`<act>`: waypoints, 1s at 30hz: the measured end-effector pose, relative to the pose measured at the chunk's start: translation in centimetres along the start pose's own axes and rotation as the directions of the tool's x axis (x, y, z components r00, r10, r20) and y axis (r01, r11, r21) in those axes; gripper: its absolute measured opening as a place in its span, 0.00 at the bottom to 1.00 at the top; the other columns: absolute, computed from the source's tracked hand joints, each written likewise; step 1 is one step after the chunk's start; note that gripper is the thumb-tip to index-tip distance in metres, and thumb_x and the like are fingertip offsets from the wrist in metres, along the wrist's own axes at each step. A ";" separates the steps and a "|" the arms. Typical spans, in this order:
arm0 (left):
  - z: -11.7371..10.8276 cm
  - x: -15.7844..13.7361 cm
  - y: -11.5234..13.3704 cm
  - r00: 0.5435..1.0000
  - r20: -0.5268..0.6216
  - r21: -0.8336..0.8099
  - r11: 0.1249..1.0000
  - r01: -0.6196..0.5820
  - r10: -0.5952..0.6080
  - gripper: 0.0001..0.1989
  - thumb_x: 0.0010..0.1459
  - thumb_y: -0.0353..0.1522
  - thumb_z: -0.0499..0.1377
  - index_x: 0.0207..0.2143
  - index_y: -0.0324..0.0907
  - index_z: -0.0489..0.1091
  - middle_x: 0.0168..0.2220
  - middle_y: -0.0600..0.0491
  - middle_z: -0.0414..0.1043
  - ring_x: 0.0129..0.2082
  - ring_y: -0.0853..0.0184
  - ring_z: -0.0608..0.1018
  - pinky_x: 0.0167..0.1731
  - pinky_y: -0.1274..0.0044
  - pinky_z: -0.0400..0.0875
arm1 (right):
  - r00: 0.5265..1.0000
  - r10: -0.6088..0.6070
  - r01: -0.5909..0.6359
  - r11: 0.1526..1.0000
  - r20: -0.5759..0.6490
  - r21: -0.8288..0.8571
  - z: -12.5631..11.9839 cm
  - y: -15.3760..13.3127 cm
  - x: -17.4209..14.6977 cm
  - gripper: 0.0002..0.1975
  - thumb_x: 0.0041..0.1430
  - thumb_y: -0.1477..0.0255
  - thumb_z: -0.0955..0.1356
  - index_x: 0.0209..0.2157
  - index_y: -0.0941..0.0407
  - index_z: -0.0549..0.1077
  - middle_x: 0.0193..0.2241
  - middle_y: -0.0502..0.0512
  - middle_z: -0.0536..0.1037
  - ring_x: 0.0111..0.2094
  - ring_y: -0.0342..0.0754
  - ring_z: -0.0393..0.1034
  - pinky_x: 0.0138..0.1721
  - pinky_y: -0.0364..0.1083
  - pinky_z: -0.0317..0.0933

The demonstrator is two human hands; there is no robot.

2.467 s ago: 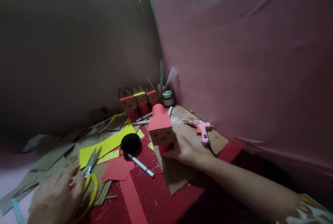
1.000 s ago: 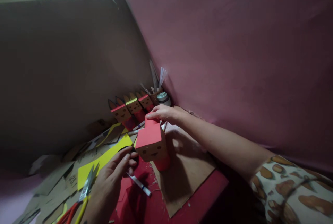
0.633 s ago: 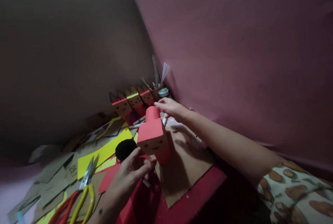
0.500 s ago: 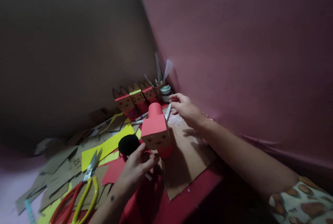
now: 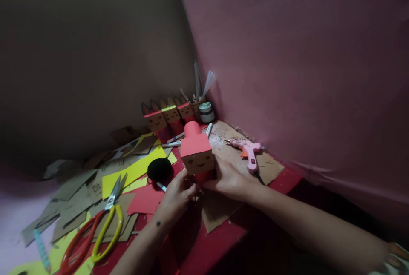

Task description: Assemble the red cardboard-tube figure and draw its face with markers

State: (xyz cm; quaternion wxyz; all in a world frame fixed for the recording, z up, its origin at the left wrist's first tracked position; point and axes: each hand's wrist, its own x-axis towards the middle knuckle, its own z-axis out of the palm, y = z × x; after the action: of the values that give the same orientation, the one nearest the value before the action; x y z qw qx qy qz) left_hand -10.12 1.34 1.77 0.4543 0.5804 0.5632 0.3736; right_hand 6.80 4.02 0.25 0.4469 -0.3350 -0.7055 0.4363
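Fingers of the right hand (image 5: 228, 180) grasp the red base of the box-headed figure (image 5: 197, 150) between both hands, likely steadying it, while the left hand's (image 5: 179, 194) fingers curl close, contact unclear; its drawn face points back over the fingers, long axis seemingly upright.
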 end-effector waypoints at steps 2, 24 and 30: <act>0.1 -0.1 0.0 0.999 0.018 -0.009 1.000 -0.030 0.030 0.19 0.41 0.38 0.65 0.36 0.40 0.71 0.29 0.52 0.77 0.27 0.65 0.77 0.27 0.75 0.72 | 1.000 -0.010 0.009 0.999 -0.026 -0.046 0.3 0.1 0.0 0.31 0.45 0.77 0.76 0.53 0.55 0.71 0.52 0.59 0.77 0.50 0.57 0.72 0.51 0.55 0.69; -5.1 0.9 -2.8 0.929 -0.354 0.122 0.990 -0.068 0.108 0.17 0.50 0.33 0.55 0.41 0.37 0.76 0.29 0.51 0.78 0.21 0.66 0.78 0.23 0.74 0.75 | 0.923 0.377 -0.369 0.925 -0.084 0.094 -1.0 0.8 0.0 0.19 0.33 0.69 0.78 0.32 0.56 0.78 0.34 0.57 0.83 0.41 0.59 0.76 0.43 0.54 0.69; -3.5 0.1 -2.5 0.904 -0.338 0.233 0.954 -0.188 0.261 0.14 0.50 0.34 0.59 0.38 0.39 0.78 0.30 0.50 0.78 0.30 0.63 0.78 0.32 0.73 0.73 | 0.927 0.316 -0.262 0.930 -0.199 0.257 0.0 0.1 -2.8 0.25 0.36 0.72 0.77 0.41 0.53 0.75 0.42 0.57 0.81 0.45 0.55 0.76 0.48 0.53 0.69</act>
State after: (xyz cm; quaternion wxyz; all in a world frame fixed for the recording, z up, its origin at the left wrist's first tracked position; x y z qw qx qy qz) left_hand -14.20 1.67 0.48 0.2365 0.6035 0.6007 0.4680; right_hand 7.81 1.65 -0.80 0.4932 -0.4327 -0.5354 0.5319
